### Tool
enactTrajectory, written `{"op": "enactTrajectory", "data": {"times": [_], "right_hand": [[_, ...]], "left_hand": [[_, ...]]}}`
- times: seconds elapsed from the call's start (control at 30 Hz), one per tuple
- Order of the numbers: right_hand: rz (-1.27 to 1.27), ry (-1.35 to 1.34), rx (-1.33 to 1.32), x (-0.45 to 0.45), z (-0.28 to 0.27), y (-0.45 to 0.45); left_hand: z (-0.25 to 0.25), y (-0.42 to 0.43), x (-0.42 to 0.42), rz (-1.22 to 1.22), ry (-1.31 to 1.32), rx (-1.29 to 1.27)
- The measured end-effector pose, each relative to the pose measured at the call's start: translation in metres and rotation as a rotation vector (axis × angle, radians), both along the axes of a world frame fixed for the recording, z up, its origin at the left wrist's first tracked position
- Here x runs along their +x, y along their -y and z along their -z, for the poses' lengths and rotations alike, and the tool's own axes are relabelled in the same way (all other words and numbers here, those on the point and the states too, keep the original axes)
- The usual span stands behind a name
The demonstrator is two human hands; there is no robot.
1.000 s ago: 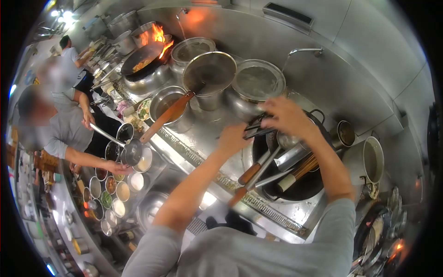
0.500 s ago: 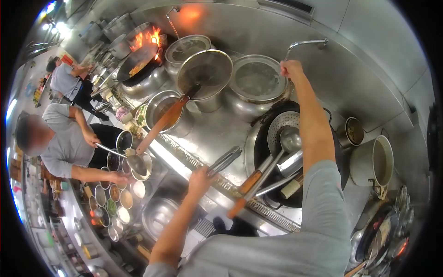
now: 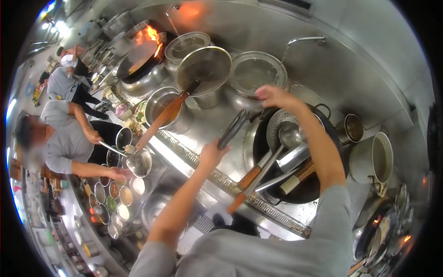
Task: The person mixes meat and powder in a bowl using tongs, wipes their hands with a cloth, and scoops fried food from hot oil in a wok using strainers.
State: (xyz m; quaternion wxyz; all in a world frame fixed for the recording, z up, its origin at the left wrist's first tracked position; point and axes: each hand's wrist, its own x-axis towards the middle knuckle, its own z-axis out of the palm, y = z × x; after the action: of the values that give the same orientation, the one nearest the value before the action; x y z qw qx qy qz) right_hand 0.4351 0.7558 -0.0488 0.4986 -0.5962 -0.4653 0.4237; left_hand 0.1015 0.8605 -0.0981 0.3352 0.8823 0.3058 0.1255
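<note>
My left hand (image 3: 213,153) is wrapped round the lower end of dark metal tongs (image 3: 233,129), which point up over the steel counter. My right hand (image 3: 276,98) is raised with fingers apart, near the front rim of a water-filled pot (image 3: 256,74) and the tongs' upper end. Below it sits a black wok (image 3: 304,187) holding a perforated strainer (image 3: 275,124), a steel ladle (image 3: 290,135) with a wooden handle, and a bundled brush (image 3: 290,184).
A faucet (image 3: 304,39) is on the back wall. A large strainer (image 3: 204,69) rests over a pot. Flames (image 3: 150,34) rise at another wok. A co-worker (image 3: 69,134) holds a ladle over seasoning bowls (image 3: 125,195). A deep pot (image 3: 382,159) stands right.
My right hand has come down from the faucet and its fingers have spread. My left hand has moved up and right with the tongs, which now point more steeply upward.
</note>
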Motion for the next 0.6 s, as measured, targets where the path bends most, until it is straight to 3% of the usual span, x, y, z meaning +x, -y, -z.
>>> {"op": "enactTrajectory", "data": {"times": [0.03, 0.13, 0.17, 0.2, 0.43, 0.47, 0.6], "right_hand": [[-0.114, -0.097, 0.083, -0.028, -0.001, 0.01], [0.019, -0.112, 0.079, -0.082, -0.013, 0.029], [0.171, -0.241, 0.089, -0.086, -0.012, 0.033], [0.321, -0.373, 0.103, -0.084, -0.012, 0.038], [0.641, -0.405, 0.243, -0.025, -0.027, 0.115], [0.686, -0.405, 0.354, -0.026, -0.033, 0.124], [0.934, -0.33, 0.307, -0.019, -0.012, 0.16]], "left_hand": [[-0.002, -0.002, 0.016, 0.011, 0.006, -0.002], [-0.011, 0.001, 0.075, 0.072, -0.029, 0.067], [-0.021, 0.006, 0.094, 0.163, 0.063, 0.057], [-0.032, 0.01, 0.112, 0.253, 0.151, 0.048], [-0.066, 0.043, 0.217, 0.603, 0.078, 0.02], [-0.068, 0.04, 0.231, 0.609, 0.077, 0.027], [-0.073, 0.016, 0.3, 0.411, 0.132, -0.04]]}}
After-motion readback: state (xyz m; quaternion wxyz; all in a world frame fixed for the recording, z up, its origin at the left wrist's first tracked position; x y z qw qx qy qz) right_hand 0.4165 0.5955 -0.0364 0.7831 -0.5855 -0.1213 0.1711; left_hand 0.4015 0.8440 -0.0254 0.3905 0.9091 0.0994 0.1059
